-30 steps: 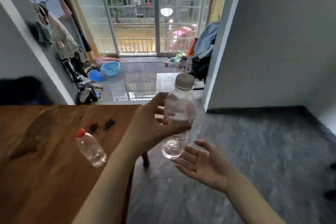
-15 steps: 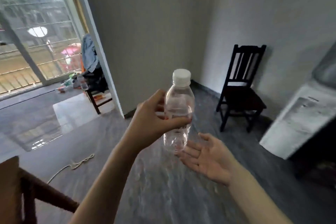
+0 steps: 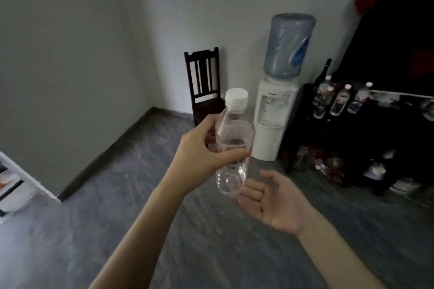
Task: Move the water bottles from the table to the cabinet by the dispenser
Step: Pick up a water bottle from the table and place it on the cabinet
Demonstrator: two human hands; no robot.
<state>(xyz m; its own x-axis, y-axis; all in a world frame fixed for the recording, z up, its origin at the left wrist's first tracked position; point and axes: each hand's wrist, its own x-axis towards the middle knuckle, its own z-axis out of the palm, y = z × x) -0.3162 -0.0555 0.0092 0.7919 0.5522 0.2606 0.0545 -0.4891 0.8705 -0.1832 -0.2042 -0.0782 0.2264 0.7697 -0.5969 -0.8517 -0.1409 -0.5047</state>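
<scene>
My left hand (image 3: 206, 155) grips a clear water bottle (image 3: 234, 129) with a white cap around its middle and holds it upright in front of me. Just below and right of the bottle's base, my right hand (image 3: 274, 202) is held palm up with relaxed fingers; whether it touches the base I cannot tell. A white water dispenser (image 3: 273, 112) with a blue jug stands against the far wall. To its right is a dark cabinet (image 3: 375, 129) with several water bottles (image 3: 338, 101) standing on top.
A dark wooden chair (image 3: 204, 82) stands left of the dispenser by the wall. Grey floor (image 3: 117, 195) stretches between me and the cabinet. A white shelf unit (image 3: 14, 185) juts in at the left edge. Dark and red cloth (image 3: 394, 19) hangs at upper right.
The view has swung right, away from the wooden table and balcony door, to the dispenser and cabinet. The bottle stays in my left hand, my right hand still below it.
</scene>
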